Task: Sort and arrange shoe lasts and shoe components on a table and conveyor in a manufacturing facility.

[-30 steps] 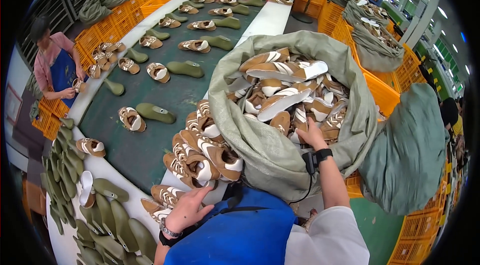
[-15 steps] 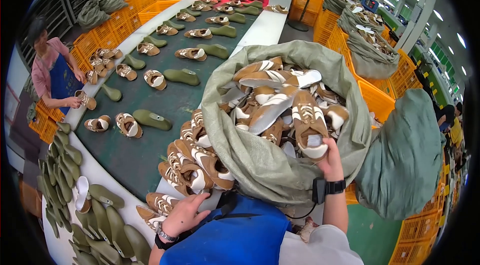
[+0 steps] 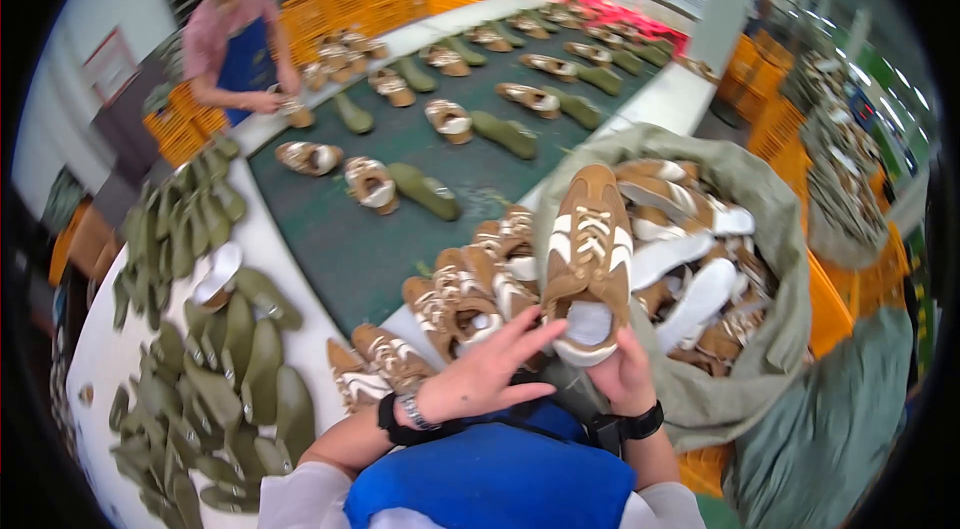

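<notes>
A brown sneaker (image 3: 590, 239) with white stripes and laces stands toe-up before my chest. My right hand (image 3: 625, 369) is closed on its heel end. My left hand (image 3: 500, 359) reaches beside the heel with fingers spread; whether a fingertip touches the shoe I cannot tell. To the right, a grey-green woven sack (image 3: 770, 369) gapes over a heap of similar shoes. Several more brown sneakers (image 3: 450, 294) stand in a row along the table edge by my left hand.
Green shoe lasts (image 3: 240, 359) lie piled on the white table at left. Shoes and lasts sit in pairs on the dark green belt (image 3: 330, 269). Across it, a co-worker (image 3: 235, 39) in a blue apron handles a shoe. Orange crates (image 3: 840, 294) stand at right.
My right hand has lifted the sneaker out of the sack and brought it left, in front of me. My left hand has come up from the table edge toward it. The view has swung left.
</notes>
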Action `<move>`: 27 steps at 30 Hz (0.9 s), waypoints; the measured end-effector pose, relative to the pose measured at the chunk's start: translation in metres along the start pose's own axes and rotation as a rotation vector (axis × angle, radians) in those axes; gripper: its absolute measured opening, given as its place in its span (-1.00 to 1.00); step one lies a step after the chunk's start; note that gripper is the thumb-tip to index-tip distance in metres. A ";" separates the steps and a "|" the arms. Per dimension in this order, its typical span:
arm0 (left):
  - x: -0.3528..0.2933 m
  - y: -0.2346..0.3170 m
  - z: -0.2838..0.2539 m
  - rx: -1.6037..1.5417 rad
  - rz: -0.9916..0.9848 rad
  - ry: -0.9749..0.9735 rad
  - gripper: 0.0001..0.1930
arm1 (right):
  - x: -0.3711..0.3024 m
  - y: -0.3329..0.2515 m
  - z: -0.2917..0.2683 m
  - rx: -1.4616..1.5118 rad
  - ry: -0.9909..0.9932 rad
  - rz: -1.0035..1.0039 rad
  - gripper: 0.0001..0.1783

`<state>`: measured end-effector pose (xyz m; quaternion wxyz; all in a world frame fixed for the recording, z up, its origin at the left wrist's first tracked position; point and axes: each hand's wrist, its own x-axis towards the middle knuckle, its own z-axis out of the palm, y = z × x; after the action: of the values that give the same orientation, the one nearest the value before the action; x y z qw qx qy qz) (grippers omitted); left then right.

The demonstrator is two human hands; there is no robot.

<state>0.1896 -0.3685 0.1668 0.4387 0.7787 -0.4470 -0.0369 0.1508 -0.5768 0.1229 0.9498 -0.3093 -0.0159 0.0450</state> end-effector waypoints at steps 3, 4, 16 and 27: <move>-0.013 -0.008 -0.006 -0.043 -0.134 0.093 -0.40 | 0.019 0.032 0.018 0.014 -0.038 0.096 -0.24; -0.020 -0.011 -0.009 -0.032 -0.154 0.115 -0.40 | 0.024 0.037 0.028 0.006 -0.047 0.114 -0.22; -0.060 -0.031 -0.026 -0.332 -0.220 0.553 -0.24 | 0.076 0.085 0.023 -0.067 0.098 0.430 -0.45; -0.064 -0.085 -0.075 -1.098 -0.454 1.021 -0.49 | 0.065 0.111 0.008 0.877 -0.404 1.209 -0.35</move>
<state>0.2410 -0.2547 0.1307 0.8940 0.4432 0.0626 0.0209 0.2069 -0.4771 0.0640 0.7744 0.1546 0.0021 0.6135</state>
